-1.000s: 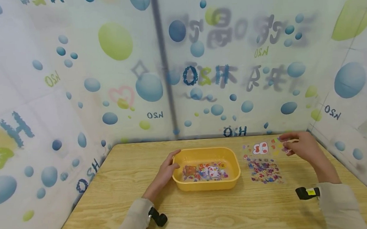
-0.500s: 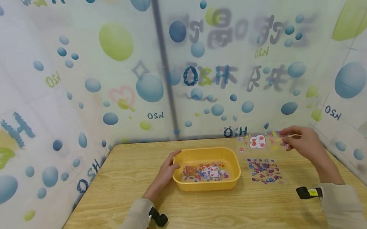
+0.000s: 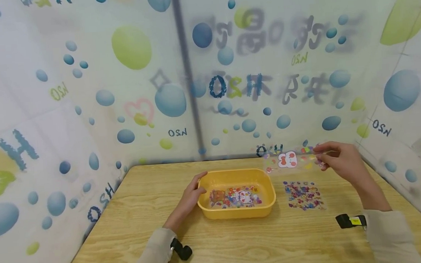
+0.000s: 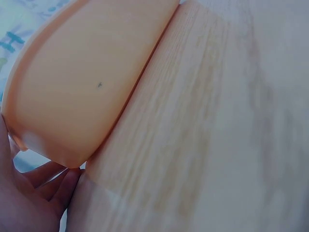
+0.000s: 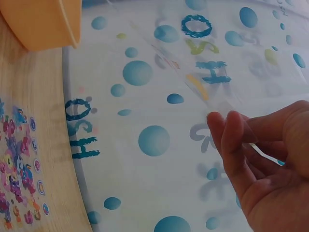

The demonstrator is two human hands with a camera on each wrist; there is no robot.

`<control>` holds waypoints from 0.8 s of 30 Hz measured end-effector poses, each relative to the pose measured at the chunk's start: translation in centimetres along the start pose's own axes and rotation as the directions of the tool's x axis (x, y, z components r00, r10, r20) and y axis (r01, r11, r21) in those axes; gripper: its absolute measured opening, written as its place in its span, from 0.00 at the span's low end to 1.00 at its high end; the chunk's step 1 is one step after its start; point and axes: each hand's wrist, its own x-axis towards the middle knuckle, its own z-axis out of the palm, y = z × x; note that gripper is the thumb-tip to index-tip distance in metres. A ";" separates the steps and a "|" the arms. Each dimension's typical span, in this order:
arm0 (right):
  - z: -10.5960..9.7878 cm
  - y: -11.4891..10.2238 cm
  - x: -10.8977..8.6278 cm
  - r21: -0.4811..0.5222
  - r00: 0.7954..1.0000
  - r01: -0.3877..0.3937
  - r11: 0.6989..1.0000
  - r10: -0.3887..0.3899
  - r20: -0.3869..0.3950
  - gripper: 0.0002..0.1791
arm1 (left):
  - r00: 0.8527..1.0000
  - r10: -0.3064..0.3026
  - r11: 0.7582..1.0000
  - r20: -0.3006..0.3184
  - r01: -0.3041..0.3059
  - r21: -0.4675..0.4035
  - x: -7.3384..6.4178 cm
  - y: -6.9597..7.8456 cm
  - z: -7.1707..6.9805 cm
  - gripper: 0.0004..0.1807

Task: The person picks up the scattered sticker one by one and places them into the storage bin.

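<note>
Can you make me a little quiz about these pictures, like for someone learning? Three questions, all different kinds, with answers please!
1. Pick one: what does the right hand pinch?
A) a spoon
B) a clear picture sheet
C) a ball

2. True or false: the yellow tub has nothing in it.

3. Fill in the gap: in the head view, the left hand holds the ____ end of the tub.

Key: 1. B. 2. False; printed animal pictures show inside it. 3. Left.
</note>
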 end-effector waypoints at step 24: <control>1.0 -0.7 0.0 -0.009 0.999 0.037 0.999 -0.037 0.010 0.12 | 1.000 -0.001 1.000 0.010 0.001 0.003 0.2 -0.1 -0.1 0.35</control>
